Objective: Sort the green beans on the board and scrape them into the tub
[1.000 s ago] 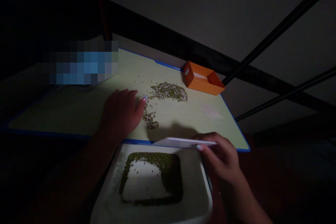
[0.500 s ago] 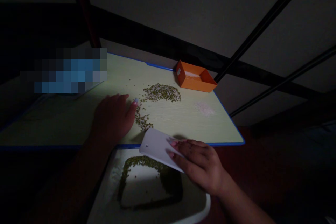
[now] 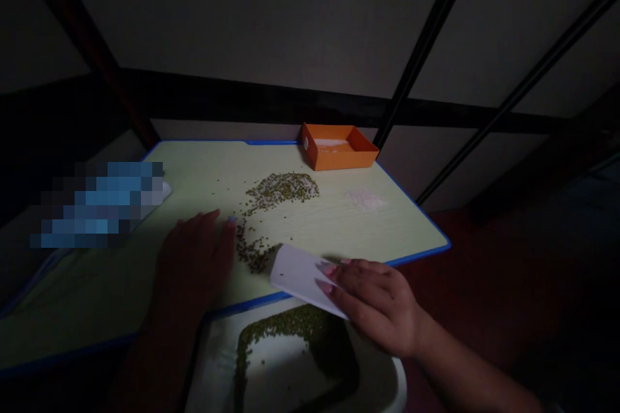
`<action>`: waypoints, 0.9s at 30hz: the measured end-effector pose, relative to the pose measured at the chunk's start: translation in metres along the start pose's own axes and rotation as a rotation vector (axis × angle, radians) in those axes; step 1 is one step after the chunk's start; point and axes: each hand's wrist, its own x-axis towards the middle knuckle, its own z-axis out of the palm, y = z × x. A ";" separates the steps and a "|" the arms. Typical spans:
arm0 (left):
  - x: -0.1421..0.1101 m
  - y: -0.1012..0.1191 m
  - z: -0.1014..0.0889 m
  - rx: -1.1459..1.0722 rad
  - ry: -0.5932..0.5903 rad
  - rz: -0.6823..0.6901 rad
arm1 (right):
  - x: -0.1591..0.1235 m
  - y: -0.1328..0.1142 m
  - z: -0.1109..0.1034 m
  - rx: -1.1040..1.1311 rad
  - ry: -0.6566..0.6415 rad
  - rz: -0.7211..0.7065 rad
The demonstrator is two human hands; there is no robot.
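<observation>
My right hand grips a flat white scraper with a small hole near one corner, held tilted over the table's front edge. My left hand rests on the table with thumb and fingers apart, holding nothing. Between the hands lies a small patch of green beans, mung beans by their look. Farther back spreads a larger heap of green beans mixed with pale grains. Below the edge, partly under the scraper, stands a white container with many green beans along its inner sides.
An orange open box with white grains inside stands at the table's back right. A thin pile of white grains lies in front of it. At the left is a pixelated blue patch. Behind the pale table runs a panelled wall.
The view has rotated, so the table appears tilted differently. The scraper reaches slightly farther over the tabletop beside the near beans. My left hand stays by those beans.
</observation>
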 end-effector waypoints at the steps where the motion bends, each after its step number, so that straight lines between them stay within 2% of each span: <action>1: 0.000 -0.001 0.001 0.003 0.008 0.009 | 0.001 -0.001 0.000 -0.008 -0.004 -0.013; 4: 0.001 -0.004 0.002 0.011 0.023 0.005 | 0.004 0.000 0.000 -0.049 -0.028 -0.038; 11: 0.003 -0.001 -0.002 0.009 -0.032 -0.025 | 0.003 -0.001 0.005 -0.062 -0.057 -0.042; 22: 0.002 -0.006 0.002 0.017 0.020 0.004 | 0.004 0.000 0.005 -0.128 -0.018 -0.031; 27: 0.003 -0.004 0.001 0.014 -0.017 -0.015 | 0.008 -0.004 0.005 -0.090 -0.026 -0.063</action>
